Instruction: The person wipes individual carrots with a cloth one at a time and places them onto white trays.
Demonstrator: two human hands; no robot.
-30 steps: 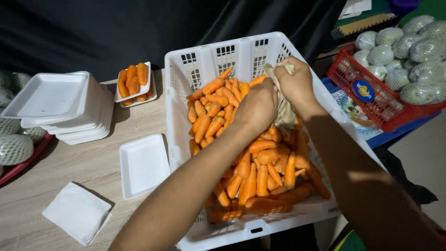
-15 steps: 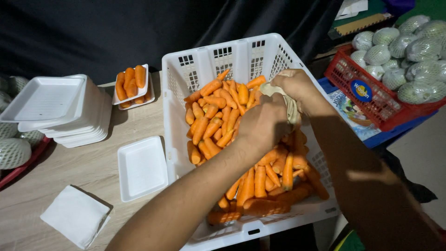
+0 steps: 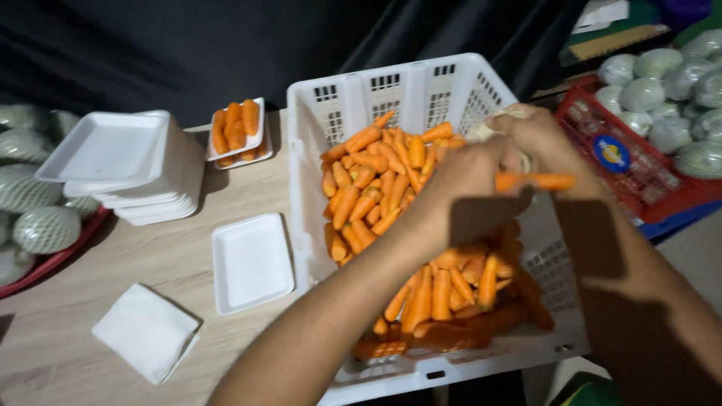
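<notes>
Single orange carrot (image 3: 535,181) is gripped by right hand (image 3: 538,135) and left hand (image 3: 470,192) over white slotted plastic crate (image 3: 421,90); best kept level while wiped.

Both hands meet over the white plastic crate (image 3: 421,90) of carrots (image 3: 376,188). The left hand (image 3: 470,192) and right hand (image 3: 538,135) together hold one carrot (image 3: 545,181), lying level, with a pale cloth (image 3: 485,129) bunched at the right hand. On the wooden tabletop (image 3: 150,263), at nine o'clock from the crate, lies an empty foam tray (image 3: 252,262); at ten o'clock a tray of carrots (image 3: 239,131) and a stack of trays (image 3: 128,162).
</notes>
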